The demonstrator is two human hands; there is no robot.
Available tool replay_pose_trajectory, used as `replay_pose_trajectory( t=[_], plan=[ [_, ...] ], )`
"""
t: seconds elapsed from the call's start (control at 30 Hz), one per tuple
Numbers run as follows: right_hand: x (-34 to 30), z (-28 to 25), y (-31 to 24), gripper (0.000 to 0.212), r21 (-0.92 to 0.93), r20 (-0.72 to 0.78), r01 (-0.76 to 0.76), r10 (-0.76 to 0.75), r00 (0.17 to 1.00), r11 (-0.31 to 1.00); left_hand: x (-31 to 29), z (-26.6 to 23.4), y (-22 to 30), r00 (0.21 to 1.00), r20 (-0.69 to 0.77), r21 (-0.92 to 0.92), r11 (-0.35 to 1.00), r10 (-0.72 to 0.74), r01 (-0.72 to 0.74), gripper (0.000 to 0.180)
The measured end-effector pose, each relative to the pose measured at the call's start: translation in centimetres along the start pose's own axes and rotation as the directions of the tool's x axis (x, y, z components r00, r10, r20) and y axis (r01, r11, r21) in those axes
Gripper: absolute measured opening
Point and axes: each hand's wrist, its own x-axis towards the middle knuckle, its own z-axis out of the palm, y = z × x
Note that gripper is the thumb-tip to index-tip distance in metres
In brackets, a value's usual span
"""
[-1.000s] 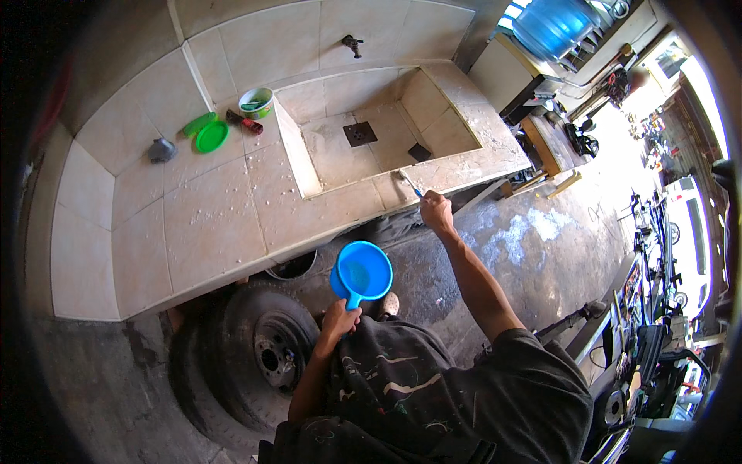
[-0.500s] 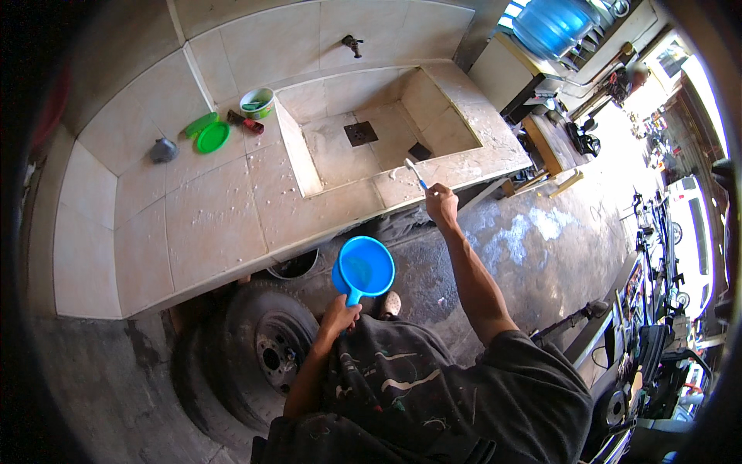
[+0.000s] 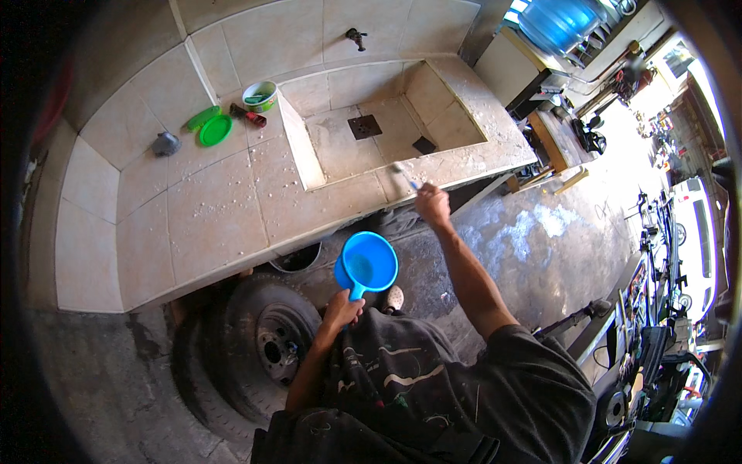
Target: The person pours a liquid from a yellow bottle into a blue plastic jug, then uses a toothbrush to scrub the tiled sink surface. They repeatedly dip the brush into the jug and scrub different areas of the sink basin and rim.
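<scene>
Nearest, the left hand [image 3: 340, 311] has its fingers wrapped around the handle of a blue dipper [image 3: 341, 272], whose open bowl lies just beyond those fingers. To their left, a wheel with a black tyre [image 3: 239, 332] stands on the concrete floor [image 3: 495, 267]; to their right, a shoe [image 3: 395, 297] shows. A bucket [image 3: 301, 264] sits farther off than these fingers, partly under the tabletop [image 3: 209, 197].

The right hand [image 3: 433, 204] is beyond and right of the left one, at the tabletop's front edge. Its fingers pinch the handle of a small brush [image 3: 413, 185], whose blurred head points away from them over the front ledge; whether it touches the tile cannot be told. Pale wet marks spread over the floor below and right of these fingers.

The tabletop is beige tile, scattered with whitish bits to the left of the right fingers. Beyond them is a sunken basin [image 3: 332, 153] with a dark drain cover [image 3: 365, 127]. Far to their left lie a grey lump [image 3: 165, 144], a green lid [image 3: 216, 131] and a tub [image 3: 260, 87]. Farther still, a tap [image 3: 355, 37] juts from the tiled wall; far right are a blue water jug [image 3: 562, 27], a wooden bench [image 3: 550, 141] and a white vehicle [image 3: 693, 247].
</scene>
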Motion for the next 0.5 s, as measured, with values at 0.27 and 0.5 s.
replay_pose_trajectory(
  t=[0.27, 0.5],
  plan=[
    [0.5, 0.0, 1.6, 0.02, 0.023, -0.024, 0.169, -0.169, 0.985, 0.985, -0.1, 0.0, 0.0, 0.998, -0.02, -0.052, 0.997, -0.051, 0.05, 0.015],
    [1.0, 0.0, 3.3, 0.02, 0.003, -0.236, -0.038, 0.037, 0.971, 0.999, -0.4, -0.7, -1.0, 0.999, -0.011, -0.079, 0.996, -0.044, 0.043, 0.014]
  ],
)
